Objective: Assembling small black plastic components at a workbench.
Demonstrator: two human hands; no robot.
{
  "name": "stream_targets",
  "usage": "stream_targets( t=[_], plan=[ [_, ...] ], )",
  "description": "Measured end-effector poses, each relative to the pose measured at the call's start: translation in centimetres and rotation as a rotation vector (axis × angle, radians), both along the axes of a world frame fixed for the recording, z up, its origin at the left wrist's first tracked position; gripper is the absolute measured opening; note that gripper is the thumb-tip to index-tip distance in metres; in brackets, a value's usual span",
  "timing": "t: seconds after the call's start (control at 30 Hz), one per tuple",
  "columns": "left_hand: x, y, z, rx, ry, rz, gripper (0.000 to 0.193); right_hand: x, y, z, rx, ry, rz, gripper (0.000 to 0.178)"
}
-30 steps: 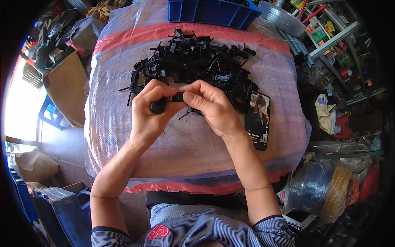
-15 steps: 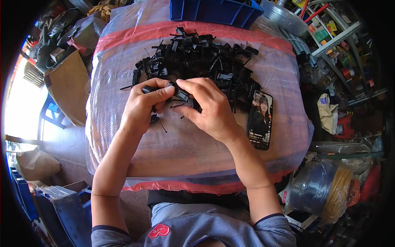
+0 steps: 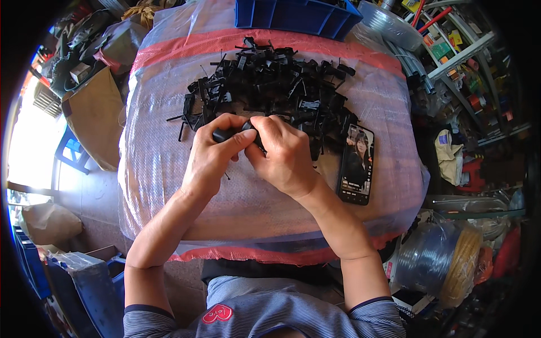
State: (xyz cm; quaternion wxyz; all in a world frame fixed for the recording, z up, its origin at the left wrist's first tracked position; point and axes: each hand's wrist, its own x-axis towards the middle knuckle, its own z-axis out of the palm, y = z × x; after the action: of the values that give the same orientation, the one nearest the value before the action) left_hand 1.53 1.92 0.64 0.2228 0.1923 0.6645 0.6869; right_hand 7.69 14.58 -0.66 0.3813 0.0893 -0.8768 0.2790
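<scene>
Close together over the middle of the table, my two hands grip one small black plastic part. My left hand is wrapped round its rounded end, thumb pressed on top. The fingers of my right hand are closed on its other end, and they hide most of it, so its exact kind does not show. Just beyond my hands lies a heap of similar black plastic parts, many with thin black stems sticking out.
A phone with a lit screen lies right of my right hand. Woven plastic sheeting with red bands covers the table. At the far edge stands a blue crate. Coiled tubing sits on the right, cardboard on the left.
My hands have drawn closer together and shifted slightly right. The right thumb and fingers, spread apart before, have closed on the black part, which is now more hidden.
</scene>
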Motion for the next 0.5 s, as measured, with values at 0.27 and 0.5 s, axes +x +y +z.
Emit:
stream_targets(
  t=[0.27,0.5],
  plan=[
    [-4.2,-1.2,0.1,0.474,-0.236,0.077,0.003,0.1,2.6,-0.4,0.309,-0.348,-0.197,0.044],
    [-4.6,-1.7,-0.4,0.566,-0.561,-0.15,0.017,-0.4,3.3,-0.2,-0.05,-0.16,-0.078,0.024]
  ],
)
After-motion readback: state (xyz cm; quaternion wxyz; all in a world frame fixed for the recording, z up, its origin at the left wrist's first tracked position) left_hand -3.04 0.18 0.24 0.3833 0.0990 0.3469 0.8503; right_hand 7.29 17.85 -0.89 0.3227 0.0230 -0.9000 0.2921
